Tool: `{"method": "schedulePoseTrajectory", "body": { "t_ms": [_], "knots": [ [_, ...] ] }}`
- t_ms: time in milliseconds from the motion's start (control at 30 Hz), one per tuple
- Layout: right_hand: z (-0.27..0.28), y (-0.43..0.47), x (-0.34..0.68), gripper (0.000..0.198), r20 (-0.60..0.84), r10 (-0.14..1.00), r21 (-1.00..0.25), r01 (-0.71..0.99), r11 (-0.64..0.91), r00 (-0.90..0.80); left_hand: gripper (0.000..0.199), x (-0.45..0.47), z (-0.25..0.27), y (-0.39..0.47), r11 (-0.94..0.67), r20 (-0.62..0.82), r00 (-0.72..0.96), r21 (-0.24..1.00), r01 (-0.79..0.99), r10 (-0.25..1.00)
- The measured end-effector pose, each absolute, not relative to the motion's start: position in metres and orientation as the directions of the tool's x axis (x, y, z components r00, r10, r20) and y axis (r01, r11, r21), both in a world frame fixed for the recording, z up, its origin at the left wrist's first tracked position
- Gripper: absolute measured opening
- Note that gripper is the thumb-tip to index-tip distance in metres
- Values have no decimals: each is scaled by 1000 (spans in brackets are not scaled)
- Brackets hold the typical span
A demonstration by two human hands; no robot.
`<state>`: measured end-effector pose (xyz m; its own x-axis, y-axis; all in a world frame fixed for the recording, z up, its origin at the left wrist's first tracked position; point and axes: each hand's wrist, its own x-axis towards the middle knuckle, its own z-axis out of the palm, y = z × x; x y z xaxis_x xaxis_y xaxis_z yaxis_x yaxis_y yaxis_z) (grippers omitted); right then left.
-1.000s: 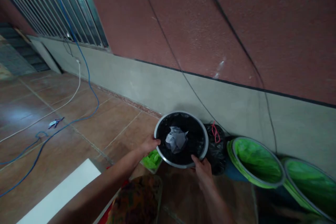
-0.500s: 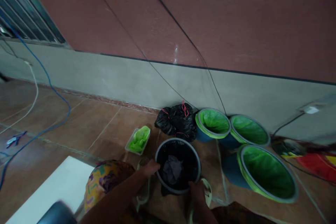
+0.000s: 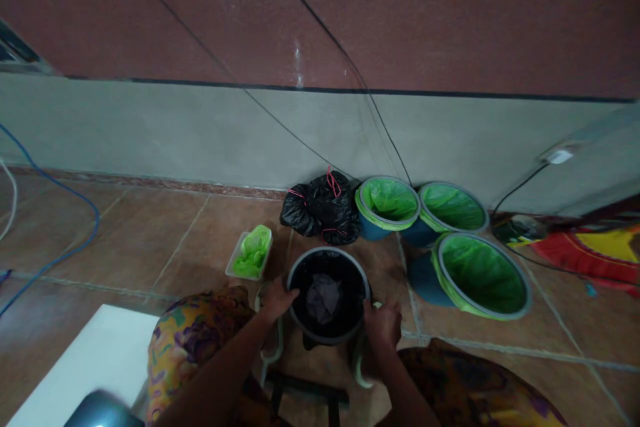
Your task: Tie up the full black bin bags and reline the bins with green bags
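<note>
Near three green-lined bins (image 3: 425, 278), two hands (image 3: 277, 297) (image 3: 384, 324) hold one black-lined bin (image 3: 327, 339).

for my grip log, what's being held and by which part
The left hand and right hand hold the black-lined bin by opposite sides of its grey rim.

Here's the bin (image 3: 327, 340), round and grey-rimmed, mouth open and facing up, low at the floor (image 3: 165, 227), whether its base touches is hard to tell! Black liner (image 3: 349, 273) covers the inside, and there's the wad (image 3: 323, 297), grey, crumpled, loosely bunched, lying down inside, clear of the rim!
</note>
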<state>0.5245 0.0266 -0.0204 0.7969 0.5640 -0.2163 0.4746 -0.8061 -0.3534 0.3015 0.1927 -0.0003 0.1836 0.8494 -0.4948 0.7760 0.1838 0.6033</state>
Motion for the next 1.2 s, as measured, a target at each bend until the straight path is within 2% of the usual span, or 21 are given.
{"method": "schedulePoseTrajectory", "body": {
  "t_ms": [67, 100, 267, 567, 700, 933, 1033, 1200],
  "knots": [
    [-12, 36, 528, 49, -173, 564, -332, 491, -805, 808, 39, 304, 0, 195, 27, -363, 177, 494, 869, 915],
    [-10, 40, 528, 44, -183, 577, -331, 503, -799, 796, 39, 305, 0, 196, -18, -340, 189, 447, 894, 921],
    [-16, 42, 521, 36, -302, 578, -286, 507, -813, 758, 23, 308, 4, 192, -76, -438, 202, 289, 954, 876],
    [-18, 44, 530, 31, -375, 599, -194, 572, -797, 707, 24, 309, 6, 193, -113, -436, 219, 255, 960, 873],
    [-19, 42, 530, 31, -375, 595, -197, 566, -801, 711, 23, 309, 9, 192, -100, -432, 221, 285, 953, 874],
    [-18, 39, 525, 33, -337, 588, -278, 519, -808, 735, 20, 306, 15, 190, -29, -432, 180, 333, 942, 884],
    [-15, 39, 528, 35, -341, 578, -310, 492, -814, 741, 17, 305, 13, 194, -85, -329, 226, 392, 916, 917],
    [-12, 39, 550, 30, -364, 616, -470, 433, -769, 698, 17, 310, 14, 208, -153, -128, 296, 630, 762, 946]
  ]
}}
